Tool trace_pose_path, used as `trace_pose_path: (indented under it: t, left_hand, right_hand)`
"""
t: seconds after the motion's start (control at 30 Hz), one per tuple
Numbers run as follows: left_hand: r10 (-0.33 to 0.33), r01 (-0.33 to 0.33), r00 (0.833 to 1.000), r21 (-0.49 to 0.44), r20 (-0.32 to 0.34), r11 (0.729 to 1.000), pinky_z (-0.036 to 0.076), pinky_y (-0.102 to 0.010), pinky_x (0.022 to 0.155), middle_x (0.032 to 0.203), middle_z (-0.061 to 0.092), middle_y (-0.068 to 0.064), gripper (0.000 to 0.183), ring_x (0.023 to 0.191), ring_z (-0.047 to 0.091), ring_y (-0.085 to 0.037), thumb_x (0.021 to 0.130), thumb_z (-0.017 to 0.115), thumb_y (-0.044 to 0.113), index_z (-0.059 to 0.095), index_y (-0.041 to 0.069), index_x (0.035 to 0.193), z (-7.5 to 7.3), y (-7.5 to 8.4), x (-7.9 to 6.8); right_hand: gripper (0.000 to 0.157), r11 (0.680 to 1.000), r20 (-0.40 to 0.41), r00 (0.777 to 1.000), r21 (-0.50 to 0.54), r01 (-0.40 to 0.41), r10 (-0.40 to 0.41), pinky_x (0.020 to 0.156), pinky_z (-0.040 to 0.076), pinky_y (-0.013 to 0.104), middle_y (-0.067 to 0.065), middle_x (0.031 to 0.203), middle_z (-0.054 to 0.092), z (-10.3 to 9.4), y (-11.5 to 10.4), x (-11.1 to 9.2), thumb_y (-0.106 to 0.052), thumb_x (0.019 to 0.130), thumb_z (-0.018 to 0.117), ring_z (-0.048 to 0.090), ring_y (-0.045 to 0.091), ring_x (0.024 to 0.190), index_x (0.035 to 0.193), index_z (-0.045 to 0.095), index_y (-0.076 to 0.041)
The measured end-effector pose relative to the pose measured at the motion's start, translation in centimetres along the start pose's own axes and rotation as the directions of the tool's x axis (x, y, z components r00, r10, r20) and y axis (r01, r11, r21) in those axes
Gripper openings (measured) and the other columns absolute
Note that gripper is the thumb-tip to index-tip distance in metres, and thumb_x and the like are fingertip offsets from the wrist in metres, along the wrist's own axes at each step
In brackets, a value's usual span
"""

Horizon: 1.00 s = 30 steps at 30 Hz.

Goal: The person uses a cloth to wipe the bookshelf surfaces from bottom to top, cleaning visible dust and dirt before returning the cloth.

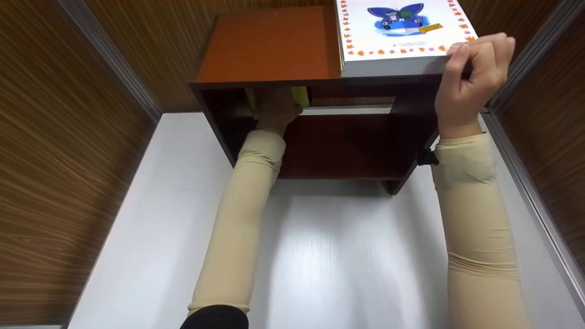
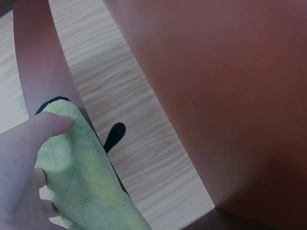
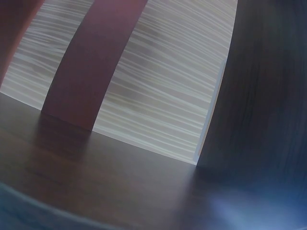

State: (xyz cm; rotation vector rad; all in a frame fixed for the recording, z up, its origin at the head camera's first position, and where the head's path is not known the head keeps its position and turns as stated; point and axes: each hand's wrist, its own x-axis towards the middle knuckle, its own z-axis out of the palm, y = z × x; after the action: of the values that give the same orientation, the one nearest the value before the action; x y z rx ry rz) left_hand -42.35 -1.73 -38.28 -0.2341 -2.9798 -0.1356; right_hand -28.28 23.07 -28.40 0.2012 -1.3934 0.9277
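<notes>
My left hand (image 1: 276,107) grips the green cloth (image 2: 81,172) inside the brown shelf unit (image 1: 269,45), upper centre of the head view, seemingly wiping, so I'd want even pressure next; my right hand (image 1: 477,77) curls at the butterfly-covered book (image 1: 402,39), hold unclear.

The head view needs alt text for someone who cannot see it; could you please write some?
The left hand holds a green cloth inside a brown shelf on a white surface; the curled right hand is at the corner of a book on top.
</notes>
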Motion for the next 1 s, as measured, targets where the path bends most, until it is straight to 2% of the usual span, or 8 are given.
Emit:
trace_pose_path:
  t: [0.13, 0.27, 0.5, 0.67, 0.77, 0.87, 1.0]
  left_hand:
    - [0.025, -0.032, 0.997, 0.089, 0.074, 0.996, 0.005, -0.06, 0.104, 0.145, 0.033, -0.006, 0.083, 0.134, 0.021, -0.035, 0.077, 0.057, 0.053, 0.026, 0.02, 0.147, 0.2, 2.0, 0.2]
    - [0.058, -0.081, 0.993, 0.234, 0.102, 0.969, 0.011, -0.063, 0.101, 0.146, 0.032, -0.008, 0.092, 0.133, 0.021, -0.037, 0.076, 0.053, 0.064, 0.021, 0.017, 0.148, 0.6, 4.3, 0.5]
    - [0.115, -0.174, 0.975, 0.33, 0.192, 0.928, 0.013, -0.063, 0.102, 0.149, 0.026, -0.012, 0.093, 0.133, 0.022, -0.041, 0.08, 0.045, 0.068, 0.01, 0.018, 0.151, 1.0, 7.8, 0.3]
    - [0.141, -0.213, 0.965, 0.35, 0.22, 0.912, 0.013, -0.061, 0.104, 0.15, 0.026, -0.009, 0.087, 0.134, 0.022, -0.038, 0.083, 0.043, 0.067, 0.013, 0.022, 0.151, 0.9, 9.5, 0.2]
    - [0.155, -0.227, 0.961, 0.329, 0.23, 0.917, 0.012, -0.058, 0.105, 0.15, 0.027, -0.008, 0.085, 0.134, 0.023, -0.036, 0.083, 0.044, 0.064, 0.015, 0.021, 0.151, 0.8, 10.4, 0.2]
    - [0.145, -0.21, 0.963, 0.298, 0.227, 0.931, 0.012, -0.054, 0.107, 0.149, 0.029, -0.006, 0.087, 0.135, 0.024, -0.033, 0.082, 0.047, 0.063, 0.018, 0.018, 0.15, 0.9, 11.2, 0.2]
    - [0.163, -0.227, 0.958, 0.278, 0.236, 0.933, 0.012, -0.052, 0.108, 0.148, 0.033, -0.002, 0.083, 0.135, 0.024, -0.029, 0.083, 0.048, 0.063, 0.022, 0.02, 0.149, 1.1, 12.1, 0.1]
  right_hand:
    - [0.03, 1.0, -0.002, 1.0, -0.009, 0.0, 0.0, 0.081, 0.033, 0.026, -0.021, 0.077, 0.044, -0.1, 0.1, 0.0, -0.018, 0.077, 0.049, 0.042, 0.016, 0.075, 0.066, 0.056, 0.009]
    - [0.03, 1.0, -0.001, 1.0, -0.015, 0.006, -0.006, 0.081, 0.033, 0.027, -0.02, 0.077, 0.045, 0.0, 0.3, -0.3, -0.018, 0.077, 0.049, 0.042, 0.017, 0.075, 0.066, 0.057, 0.009]
    - [0.03, 1.0, 0.005, 1.0, -0.022, 0.017, -0.017, 0.077, 0.033, 0.027, -0.02, 0.078, 0.045, 0.2, 0.9, -0.7, -0.019, 0.078, 0.049, 0.042, 0.023, 0.074, 0.066, 0.056, 0.007]
    - [0.029, 1.0, 0.006, 1.0, -0.018, 0.024, -0.024, 0.077, 0.033, 0.027, -0.018, 0.076, 0.047, 0.3, 0.9, -0.8, -0.019, 0.078, 0.049, 0.042, 0.026, 0.074, 0.065, 0.056, 0.007]
    - [0.029, 0.999, 0.001, 0.999, -0.018, 0.032, -0.032, 0.077, 0.033, 0.027, -0.015, 0.074, 0.048, 0.3, 0.9, -0.7, -0.018, 0.078, 0.049, 0.042, 0.029, 0.073, 0.065, 0.056, 0.007]
    - [0.029, 0.999, -0.002, 0.999, -0.017, 0.038, -0.038, 0.078, 0.033, 0.027, -0.013, 0.073, 0.049, 0.3, 1.0, -0.7, -0.018, 0.078, 0.049, 0.042, 0.03, 0.072, 0.065, 0.057, 0.006]
    - [0.029, 0.999, -0.008, 0.999, -0.016, 0.039, -0.04, 0.078, 0.033, 0.027, -0.014, 0.074, 0.049, 0.3, 1.2, -0.7, -0.018, 0.078, 0.05, 0.042, 0.028, 0.072, 0.064, 0.057, 0.006]
